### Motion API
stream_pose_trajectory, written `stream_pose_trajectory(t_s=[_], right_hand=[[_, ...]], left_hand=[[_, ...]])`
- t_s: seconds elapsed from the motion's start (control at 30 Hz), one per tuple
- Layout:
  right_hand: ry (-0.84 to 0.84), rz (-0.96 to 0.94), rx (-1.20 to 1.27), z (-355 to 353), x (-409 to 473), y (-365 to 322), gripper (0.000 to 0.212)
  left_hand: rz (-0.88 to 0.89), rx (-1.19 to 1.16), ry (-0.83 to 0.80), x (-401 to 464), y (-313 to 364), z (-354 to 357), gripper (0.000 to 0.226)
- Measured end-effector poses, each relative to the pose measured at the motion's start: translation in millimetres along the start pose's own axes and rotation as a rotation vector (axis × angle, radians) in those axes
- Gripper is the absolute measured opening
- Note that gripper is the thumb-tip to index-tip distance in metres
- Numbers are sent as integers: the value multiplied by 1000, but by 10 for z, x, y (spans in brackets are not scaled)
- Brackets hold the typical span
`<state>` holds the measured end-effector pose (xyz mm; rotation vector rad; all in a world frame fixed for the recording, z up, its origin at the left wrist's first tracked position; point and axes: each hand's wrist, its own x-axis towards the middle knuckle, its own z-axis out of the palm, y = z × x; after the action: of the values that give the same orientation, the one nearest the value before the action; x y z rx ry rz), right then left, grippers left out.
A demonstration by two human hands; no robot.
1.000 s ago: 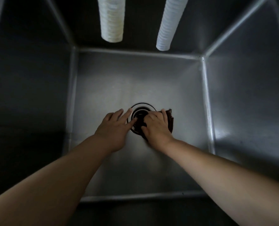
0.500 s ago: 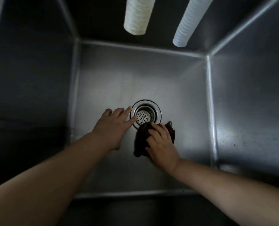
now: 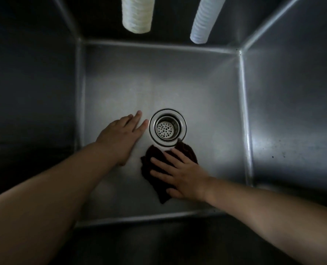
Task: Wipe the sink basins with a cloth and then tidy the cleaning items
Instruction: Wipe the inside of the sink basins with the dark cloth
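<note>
Right hand (image 3: 183, 175), fingers spread flat, presses the cloth (image 3: 155, 165) onto the basin (image 3: 120, 83) floor just in front of the drain (image 3: 167, 128); nothing is pinched. Left hand (image 3: 118, 134) rests open on the floor beside the drain, holding nothing. The cloth looks soft, light and limp (likely to bunch under a push), best gathered by a bunched fold. Two hoses (image 3: 206, 18) hang above.

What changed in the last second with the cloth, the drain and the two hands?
The right hand dragged the dark cloth off the drain strainer toward the near wall, uncovering it; its fingers went from bunched to spread flat on the cloth. The left hand stayed flat on the basin floor left of the drain. Nothing was let go.
</note>
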<state>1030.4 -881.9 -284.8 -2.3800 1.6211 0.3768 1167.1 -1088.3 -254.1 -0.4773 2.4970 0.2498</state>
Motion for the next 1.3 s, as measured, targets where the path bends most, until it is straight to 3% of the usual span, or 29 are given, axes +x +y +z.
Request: stream_pose_trajectory(t_s=[0.1,0.23,0.37,0.43,0.57,0.7,0.83,1.1,1.3], right_hand=[[-53,43,-11,13,-340,392,81],[-141,340,-38,-27,-689,1010,84],[-147,455,-51,73,-787,948,74],[-189,418,-25,86,-757,765,78],[-161,131,31,-75,-489,322,79],[-100,-242,73,-116,12,-196,71],[-78,-416,5,-115,501,-591,58],[-107,-374,114,-69,275,-585,56],[-236,-130,204,83,-727,1,62]], left_hand=[[2,24,-14,-29,6,-41,127],[31,11,-9,-57,-46,-58,133],[44,-25,4,-75,-60,-20,133],[44,-36,3,-76,-71,-8,134],[38,-48,0,-71,-58,-4,135],[37,-31,-6,-70,-47,-8,134],[25,1,-10,-67,-19,-24,134],[6,48,-37,-78,22,-59,131],[7,73,-38,-84,31,-87,131]])
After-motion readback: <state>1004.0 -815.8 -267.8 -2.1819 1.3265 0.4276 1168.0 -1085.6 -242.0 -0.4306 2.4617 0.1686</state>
